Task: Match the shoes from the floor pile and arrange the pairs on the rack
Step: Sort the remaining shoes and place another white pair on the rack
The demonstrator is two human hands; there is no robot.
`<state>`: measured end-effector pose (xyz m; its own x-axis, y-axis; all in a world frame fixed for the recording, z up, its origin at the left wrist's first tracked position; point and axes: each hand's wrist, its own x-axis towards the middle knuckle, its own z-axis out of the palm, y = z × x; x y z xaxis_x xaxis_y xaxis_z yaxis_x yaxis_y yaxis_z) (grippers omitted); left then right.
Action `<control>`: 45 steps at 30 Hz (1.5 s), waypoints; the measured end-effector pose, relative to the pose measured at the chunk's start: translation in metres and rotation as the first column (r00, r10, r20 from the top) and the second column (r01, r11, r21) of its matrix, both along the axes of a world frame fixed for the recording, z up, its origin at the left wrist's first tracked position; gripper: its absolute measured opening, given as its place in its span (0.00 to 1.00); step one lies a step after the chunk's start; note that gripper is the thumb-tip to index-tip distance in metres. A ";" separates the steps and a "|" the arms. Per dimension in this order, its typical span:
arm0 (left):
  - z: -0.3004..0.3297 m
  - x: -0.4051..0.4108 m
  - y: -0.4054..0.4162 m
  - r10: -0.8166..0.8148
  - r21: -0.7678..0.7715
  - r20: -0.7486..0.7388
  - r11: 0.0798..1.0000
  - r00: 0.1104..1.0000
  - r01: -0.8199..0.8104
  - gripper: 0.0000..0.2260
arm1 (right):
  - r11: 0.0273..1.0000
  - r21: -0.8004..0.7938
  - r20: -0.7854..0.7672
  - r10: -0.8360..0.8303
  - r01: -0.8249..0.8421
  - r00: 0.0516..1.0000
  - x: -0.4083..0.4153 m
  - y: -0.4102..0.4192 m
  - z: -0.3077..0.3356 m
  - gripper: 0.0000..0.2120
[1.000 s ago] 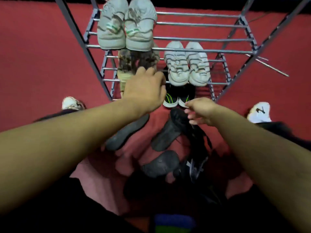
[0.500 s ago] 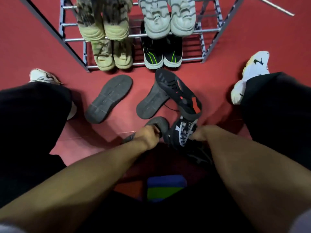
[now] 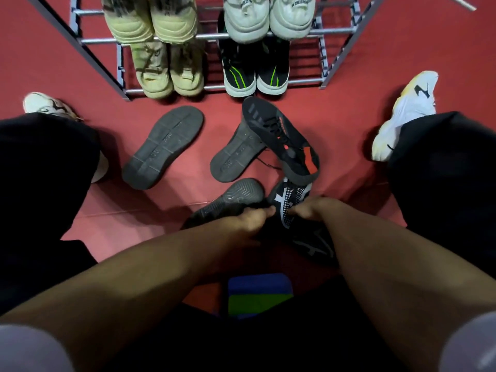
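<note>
Your hands left the rack (image 3: 204,36) and came down to the pile. L hand (image 3: 249,218) grips the sole-up shoe (image 3: 236,197), R hand (image 3: 308,209) grips the dotted shoe (image 3: 288,197), touching each other betw. both hands. Probably next pair, pls check they match.

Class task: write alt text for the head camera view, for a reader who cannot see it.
Two hands reach into dark shoes piled on a red floor: the left hand grips a sole-up shoe, the right hand a dotted black-and-white shoe. Ahead, a metal rack holds paired shoes.
</note>
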<state>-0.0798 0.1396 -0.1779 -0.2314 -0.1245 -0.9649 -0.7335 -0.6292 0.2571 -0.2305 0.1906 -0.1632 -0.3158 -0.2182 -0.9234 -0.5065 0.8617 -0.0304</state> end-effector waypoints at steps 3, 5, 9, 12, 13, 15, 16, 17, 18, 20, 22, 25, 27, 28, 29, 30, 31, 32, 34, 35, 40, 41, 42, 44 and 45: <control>0.003 -0.005 0.003 0.171 0.056 -0.048 0.984 0.984 -0.169 0.20 | 0.992 -0.080 0.061 -0.094 0.099 0.994 0.001 0.003 -0.006 0.27; 0.002 -0.004 0.001 0.213 0.079 -0.033 0.975 0.977 -0.210 0.19 | 0.985 -0.086 0.075 -0.146 0.152 0.986 0.000 0.006 -0.014 0.29; 0.003 -0.003 0.001 0.188 0.048 -0.042 0.981 0.981 -0.186 0.12 | 0.977 -0.029 0.059 -0.211 0.213 0.976 0.002 0.008 0.003 0.22; 0.007 -0.003 0.000 0.000 -0.076 -0.033 0.997 0.999 -0.002 0.07 | 0.958 0.023 0.097 -0.288 0.287 0.953 -0.006 0.013 0.013 0.14; 0.007 -0.004 0.000 -0.085 -0.123 -0.031 0.989 0.996 0.080 0.07 | 0.949 0.029 0.111 -0.315 0.314 0.943 -0.008 0.014 0.016 0.14; 0.008 -0.004 0.002 -0.218 -0.168 -0.026 0.963 0.976 0.211 0.05 | 0.938 0.039 0.128 -0.346 0.344 0.929 -0.011 0.016 0.020 0.12; 0.008 -0.005 0.005 -0.279 -0.183 -0.013 0.945 0.960 0.272 0.12 | 0.936 0.050 0.138 -0.353 0.349 0.926 -0.010 0.016 0.020 0.11; 0.005 -0.004 0.008 -0.337 -0.215 0.020 0.918 0.941 0.333 0.22 | 0.935 0.060 0.145 -0.356 0.351 0.923 -0.010 0.017 0.021 0.11; 0.004 -0.002 0.010 -0.379 -0.252 0.067 0.889 0.923 0.383 0.31 | 0.936 0.067 0.143 -0.353 0.347 0.925 -0.009 0.017 0.022 0.11; 0.002 0.000 0.009 -0.423 -0.325 0.087 0.844 0.902 0.427 0.34 | 0.939 0.058 0.146 -0.345 0.340 0.927 -0.009 0.018 0.023 0.10; 0.010 -0.001 0.003 -0.468 -0.405 0.072 0.793 0.881 0.455 0.26 | 0.942 0.021 0.144 -0.334 0.335 0.931 -0.010 0.013 0.029 0.10; 0.040 -0.002 -0.021 -0.516 -0.524 0.100 0.699 0.850 0.486 0.22 | 0.947 0.006 0.157 -0.319 0.322 0.935 -0.012 -0.004 0.051 0.12; 0.069 0.003 -0.050 -0.457 -0.497 0.052 0.760 0.888 0.420 0.15 | 0.940 0.039 0.159 -0.341 0.340 0.926 -0.017 -0.015 0.069 0.18; 0.085 0.008 -0.065 -0.451 -0.456 0.056 0.782 0.891 0.425 0.12 | 0.933 0.047 0.142 -0.360 0.357 0.922 -0.020 -0.020 0.078 0.20; 0.099 0.013 -0.080 -0.478 -0.436 0.086 0.771 0.874 0.465 0.10 | 0.934 0.051 0.114 -0.358 0.355 0.927 -0.024 -0.023 0.086 0.23; 0.112 0.018 -0.095 -0.499 -0.434 0.128 0.749 0.857 0.501 0.08 | 0.951 0.058 0.064 -0.308 0.304 0.949 -0.027 -0.025 0.097 0.24; 0.125 0.025 -0.110 -0.495 -0.454 0.177 0.725 0.850 0.517 0.08 | 0.974 0.080 0.015 -0.213 0.211 0.977 -0.029 -0.028 0.108 0.25; 0.139 0.033 -0.123 -0.472 -0.481 0.210 0.712 0.856 0.511 0.07 | 0.987 0.132 -0.023 -0.088 0.090 0.996 -0.030 -0.031 0.120 0.26; 0.158 0.049 -0.145 -0.388 -0.526 0.211 0.729 0.897 0.439 0.09 | 0.956 0.243 -0.042 0.177 -0.162 0.983 -0.026 -0.036 0.151 0.25; 0.165 0.056 -0.154 -0.337 -0.543 0.190 0.746 0.922 0.385 0.09 | 0.928 0.262 -0.038 0.285 -0.266 0.958 -0.021 -0.039 0.167 0.23; 0.177 0.070 -0.167 0.022 -0.634 0.008 0.773 1.000 -0.013 0.09 | 0.661 0.126 -0.095 0.750 -0.740 0.654 -0.003 -0.052 0.204 0.13; 0.174 0.069 -0.166 0.081 -0.636 -0.037 0.767 0.996 -0.086 0.12 | 0.597 0.080 -0.167 0.798 -0.798 0.579 -0.002 -0.054 0.201 0.14; 0.173 0.069 -0.163 0.135 -0.626 -0.071 0.765 0.988 -0.150 0.13 | 0.543 0.029 -0.262 0.814 -0.839 0.518 -0.002 -0.056 0.196 0.15; 0.167 0.069 -0.156 0.252 -0.552 -0.124 0.786 0.960 -0.278 0.13 | 0.485 -0.103 -0.482 0.739 -0.868 0.470 -0.003 -0.063 0.185 0.17; 0.163 0.070 -0.153 0.310 -0.480 -0.153 0.807 0.938 -0.345 0.10 | 0.478 -0.182 -0.576 0.656 -0.859 0.488 -0.004 -0.068 0.179 0.21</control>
